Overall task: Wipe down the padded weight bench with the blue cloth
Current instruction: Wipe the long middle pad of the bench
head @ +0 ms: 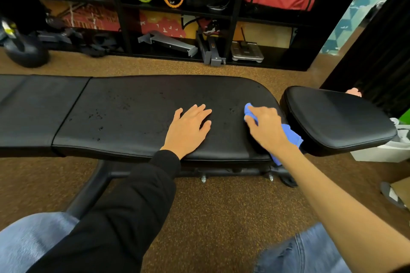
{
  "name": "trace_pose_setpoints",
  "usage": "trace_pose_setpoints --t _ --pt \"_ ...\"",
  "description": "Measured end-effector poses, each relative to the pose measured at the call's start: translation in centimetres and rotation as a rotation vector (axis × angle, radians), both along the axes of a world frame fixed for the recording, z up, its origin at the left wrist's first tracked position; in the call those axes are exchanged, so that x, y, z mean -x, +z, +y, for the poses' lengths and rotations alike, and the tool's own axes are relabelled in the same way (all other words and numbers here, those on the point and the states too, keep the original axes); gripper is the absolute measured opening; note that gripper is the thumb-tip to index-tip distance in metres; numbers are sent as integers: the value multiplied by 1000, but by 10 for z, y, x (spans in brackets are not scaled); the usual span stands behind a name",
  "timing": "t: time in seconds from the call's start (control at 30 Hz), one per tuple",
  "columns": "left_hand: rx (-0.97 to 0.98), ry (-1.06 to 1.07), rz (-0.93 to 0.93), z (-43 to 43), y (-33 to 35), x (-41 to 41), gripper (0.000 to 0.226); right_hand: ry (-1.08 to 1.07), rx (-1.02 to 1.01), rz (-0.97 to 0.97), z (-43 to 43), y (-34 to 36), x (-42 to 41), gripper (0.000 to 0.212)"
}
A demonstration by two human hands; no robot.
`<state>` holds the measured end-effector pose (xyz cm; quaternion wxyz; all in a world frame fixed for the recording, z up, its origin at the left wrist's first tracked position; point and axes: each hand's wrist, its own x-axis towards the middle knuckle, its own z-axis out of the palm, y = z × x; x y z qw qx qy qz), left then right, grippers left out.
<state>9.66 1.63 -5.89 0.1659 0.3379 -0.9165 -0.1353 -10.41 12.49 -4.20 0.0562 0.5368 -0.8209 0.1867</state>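
- Wiping stage: right hand (265, 126) presses the blue cloth (290, 137) onto the right end of the weight bench (137, 115), fingers curled together, bunching the cloth under the palm.
- Cloth tail hangs off the near edge of the pad, just beside the gap to the seat pad (337, 117).
- Left hand (188, 126) lies flat on the middle pad, fingers spread, holding nothing, likely bracing.
- Droplets (97, 117) are scattered over the pad left of both hands; that area looks unwiped.
- Cloth handling: soft, light, limp, will fold and slip under the hand; best gripped bunched in the middle under a flat palm.
- Pad vinyl looks smooth, slick when wet, firm but cushioned.
- Bench stands on brown floor (221, 217).
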Motion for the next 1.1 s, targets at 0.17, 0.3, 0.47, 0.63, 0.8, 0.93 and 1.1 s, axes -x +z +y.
trace_pose_setpoints --t 0.17,0.3,0.47,0.63,0.8,0.93,1.1 --pt "7 3 -8 -1 -2 0 45 231 47 -104 30 -4 -43 23" --pt "12 -3 -19 0 -1 0 46 367 -50 -300 58 0 -39 43" --pt "7 -12 -5 0 0 -1 46 316 -116 -264 46 15 -4 40" --pt "1 -9 -2 0 0 0 45 36 -92 -317 4 15 9 33" --pt "22 2 -7 -1 -1 0 45 132 -147 -317 -1 16 -28 42" --pt "8 -1 -6 -1 -2 1 45 319 -151 -281 31 13 -50 48" --pt "17 -1 -8 -1 -2 0 45 419 -199 -213 44 16 -32 42"
